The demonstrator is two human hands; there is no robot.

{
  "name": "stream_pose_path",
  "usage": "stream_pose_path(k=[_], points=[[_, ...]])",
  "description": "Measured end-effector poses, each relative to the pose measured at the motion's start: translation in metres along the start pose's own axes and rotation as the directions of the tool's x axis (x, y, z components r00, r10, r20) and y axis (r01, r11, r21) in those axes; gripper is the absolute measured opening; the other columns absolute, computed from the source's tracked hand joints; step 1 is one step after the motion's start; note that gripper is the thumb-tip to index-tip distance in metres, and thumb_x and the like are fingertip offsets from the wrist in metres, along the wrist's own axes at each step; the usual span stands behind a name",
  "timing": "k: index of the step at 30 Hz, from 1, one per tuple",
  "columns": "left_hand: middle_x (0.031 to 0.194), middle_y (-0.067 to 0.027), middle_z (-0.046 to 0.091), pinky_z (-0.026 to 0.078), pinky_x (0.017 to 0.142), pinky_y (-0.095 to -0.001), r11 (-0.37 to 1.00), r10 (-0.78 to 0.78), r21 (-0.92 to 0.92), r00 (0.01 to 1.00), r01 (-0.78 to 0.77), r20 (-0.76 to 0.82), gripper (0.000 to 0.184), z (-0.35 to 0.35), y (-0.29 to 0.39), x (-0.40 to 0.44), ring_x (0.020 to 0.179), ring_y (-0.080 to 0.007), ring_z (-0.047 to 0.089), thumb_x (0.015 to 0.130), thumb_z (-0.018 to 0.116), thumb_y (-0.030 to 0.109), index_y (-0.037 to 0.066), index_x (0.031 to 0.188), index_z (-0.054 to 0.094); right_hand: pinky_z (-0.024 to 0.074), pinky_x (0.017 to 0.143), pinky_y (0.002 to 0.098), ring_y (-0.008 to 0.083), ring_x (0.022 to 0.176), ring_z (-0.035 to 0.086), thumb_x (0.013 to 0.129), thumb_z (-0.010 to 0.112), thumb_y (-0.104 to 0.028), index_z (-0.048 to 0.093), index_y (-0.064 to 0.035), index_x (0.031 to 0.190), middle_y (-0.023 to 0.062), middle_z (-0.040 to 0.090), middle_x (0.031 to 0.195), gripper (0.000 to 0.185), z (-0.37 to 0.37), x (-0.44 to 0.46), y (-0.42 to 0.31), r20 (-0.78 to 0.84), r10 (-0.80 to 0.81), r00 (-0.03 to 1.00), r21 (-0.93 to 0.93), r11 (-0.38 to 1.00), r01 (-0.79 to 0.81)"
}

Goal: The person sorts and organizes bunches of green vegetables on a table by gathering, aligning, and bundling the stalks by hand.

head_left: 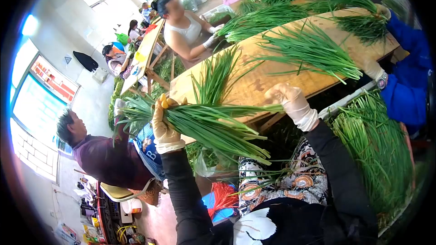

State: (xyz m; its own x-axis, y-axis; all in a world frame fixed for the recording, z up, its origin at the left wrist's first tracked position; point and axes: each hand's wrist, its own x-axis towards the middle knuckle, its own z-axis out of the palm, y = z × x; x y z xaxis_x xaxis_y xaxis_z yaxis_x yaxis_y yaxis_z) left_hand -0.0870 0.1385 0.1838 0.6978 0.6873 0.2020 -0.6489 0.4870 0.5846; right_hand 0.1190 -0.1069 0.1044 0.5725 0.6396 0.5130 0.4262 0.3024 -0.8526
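My left hand (pixel 164 129), in a pale glove with yellow fingertips, is closed around a bunch of long green garlic chives (pixel 213 124) held above my lap. The leafy ends stick out left of the fist, and the paler stem ends point right. My right hand (pixel 293 104), gloved too, has its fingers curled at the tip of a few stalks (pixel 261 108) that stretch across from the bunch. Loose chives lie over my patterned trousers (pixel 306 172). Just beyond the bunch, a small pile of chives (pixel 215 79) rests on the wooden table (pixel 245 75).
More chive bundles (pixel 313 52) lie along the table. A crate of chives (pixel 372 149) stands at my right. Red ties (pixel 222 198) hang near my left knee. A blue-sleeved person (pixel 408 72) is at right, a person in dark purple (pixel 109 159) at left, and others sit farther back.
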Motion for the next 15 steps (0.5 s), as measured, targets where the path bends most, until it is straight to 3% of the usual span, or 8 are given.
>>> stream_pose_path(k=[4,5,6,7,8,10,12,15], points=[[0.081,-0.0048,0.057,0.039,0.086,-0.0523,0.999,0.027,0.028,0.999,-0.028,0.027,0.025,0.003,0.001,0.002,0.079,-0.0181,0.056,0.085,0.049,0.018,0.002,0.104,0.051,0.0419,0.046,0.0273,0.0146,0.058,0.057,0.083,0.051,-0.014,0.055,-0.0111,0.083,0.0031,0.059,0.069,0.005,-0.029,-0.008,0.007,-0.300,-0.368,0.880,-0.664,0.743,0.085],[0.081,-0.0048,0.057,0.039,0.086,-0.0523,0.998,0.046,0.038,0.999,-0.046,-0.004,0.025,0.006,0.002,0.001,0.078,-0.0179,0.056,0.085,0.049,0.018,0.002,0.103,0.052,0.0424,0.045,0.0280,0.0166,0.058,0.058,0.083,0.050,-0.012,0.055,-0.0086,0.081,0.0042,0.060,0.069,0.007,-0.036,-0.016,0.001,-0.363,-0.147,0.920,-0.496,0.866,-0.058],[0.080,-0.0048,0.057,0.039,0.085,-0.0523,0.997,0.068,0.048,0.997,-0.066,-0.035,0.024,0.009,0.002,0.000,0.078,-0.0177,0.056,0.085,0.049,0.018,0.002,0.103,0.052,0.0419,0.045,0.0274,0.0162,0.054,0.055,0.083,0.052,-0.015,0.055,-0.0056,0.078,0.0045,0.059,0.067,0.011,-0.042,-0.022,-0.025,-0.291,0.338,0.895,-0.084,0.923,-0.376],[0.080,-0.0048,0.057,0.039,0.085,-0.0523,0.996,0.072,0.047,0.997,-0.070,-0.035,0.024,0.008,0.002,0.002,0.078,-0.0177,0.056,0.085,0.049,0.018,0.002,0.103,0.052,0.0405,0.044,0.0263,0.0144,0.051,0.052,0.083,0.051,-0.022,0.055,-0.0044,0.078,0.0044,0.058,0.066,0.018,-0.031,-0.031,-0.018,-0.155,0.278,0.948,0.337,0.917,-0.214],[0.080,-0.0048,0.057,0.039,0.086,-0.0523,0.997,0.065,0.044,0.997,-0.064,-0.046,0.024,0.007,0.001,0.004,0.078,-0.0176,0.056,0.085,0.049,0.018,0.002,0.102,0.052,0.0390,0.043,0.0251,0.0126,0.048,0.049,0.084,0.050,-0.028,0.056,-0.0033,0.078,0.0043,0.057,0.065,0.026,-0.017,-0.038,-0.013,-0.061,0.160,0.985,0.708,0.703,-0.071],[0.078,-0.0050,0.057,0.039,0.086,-0.0523,0.996,0.067,0.061,0.998,-0.066,-0.009,0.023,0.012,-0.007,0.005,0.076,-0.0176,0.056,0.084,0.050,0.018,0.001,0.100,0.052,0.0409,0.046,0.0260,0.0137,0.049,0.050,0.084,0.046,-0.041,0.057,-0.0035,0.079,0.0065,0.058,0.066,0.039,-0.005,-0.044,-0.031,0.338,0.089,0.937,0.102,0.986,-0.131],[0.079,-0.0050,0.057,0.039,0.086,-0.0518,0.997,0.041,0.062,0.999,-0.043,0.029,0.022,0.020,-0.017,0.006,0.074,-0.0177,0.055,0.084,0.050,0.018,0.002,0.099,0.053,0.0434,0.054,0.0270,0.0151,0.057,0.055,0.081,0.046,-0.049,0.058,-0.0026,0.081,0.0089,0.059,0.069,0.048,0.011,-0.026,-0.061,0.383,0.307,0.871,-0.167,0.951,-0.261],[0.079,-0.0036,0.057,0.039,0.085,-0.0521,0.996,0.031,0.083,0.999,-0.035,0.043,0.022,0.028,-0.031,0.005,0.075,-0.0175,0.055,0.084,0.050,0.019,0.003,0.098,0.053,0.0433,0.060,0.0269,0.0115,0.065,0.054,0.080,0.051,-0.044,0.059,-0.0019,0.083,0.0070,0.061,0.074,0.043,0.041,-0.010,-0.038,0.256,0.052,0.965,0.004,0.998,-0.055]])
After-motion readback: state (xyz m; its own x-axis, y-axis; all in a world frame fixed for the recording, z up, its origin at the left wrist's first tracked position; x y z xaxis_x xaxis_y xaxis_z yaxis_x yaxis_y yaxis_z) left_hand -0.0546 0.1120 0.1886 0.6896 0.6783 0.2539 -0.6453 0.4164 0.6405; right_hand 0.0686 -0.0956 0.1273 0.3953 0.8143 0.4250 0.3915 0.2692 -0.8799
